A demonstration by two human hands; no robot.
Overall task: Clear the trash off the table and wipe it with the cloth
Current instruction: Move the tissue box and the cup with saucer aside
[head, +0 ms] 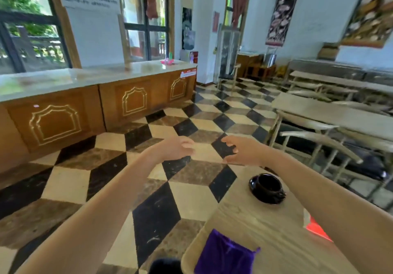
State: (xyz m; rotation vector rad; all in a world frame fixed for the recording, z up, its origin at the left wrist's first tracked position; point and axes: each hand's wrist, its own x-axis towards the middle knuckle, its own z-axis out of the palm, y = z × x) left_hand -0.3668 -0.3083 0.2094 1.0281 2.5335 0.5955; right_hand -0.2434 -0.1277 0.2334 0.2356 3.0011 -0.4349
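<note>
Purple cloth (225,254) lies rumpled at the near edge of the pale wood-grain bench (255,220), close to its near-left corner, as a person holds both bare arms out over the chequered floor (180,195) beyond the bench's left edge; the left hand (176,148) hangs loosely curled with nothing in its grip, and the right hand (236,150) has its fingers spread in a half-open claw, likewise holding nothing. The cloth looks soft and light, likely to bunch and drape when lifted; a pinch at its raised right corner or a gather across the middle would probably serve. A black cup on its saucer (266,188) stands near the bench's far end; it looks glazed, hard and breakable, best taken by the saucer's rim; what the cup holds cannot be made out. A red-and-white scrap (314,227), probably trash, lies toward the right edge, partly hidden by the right forearm; it appears thin and light.
</note>
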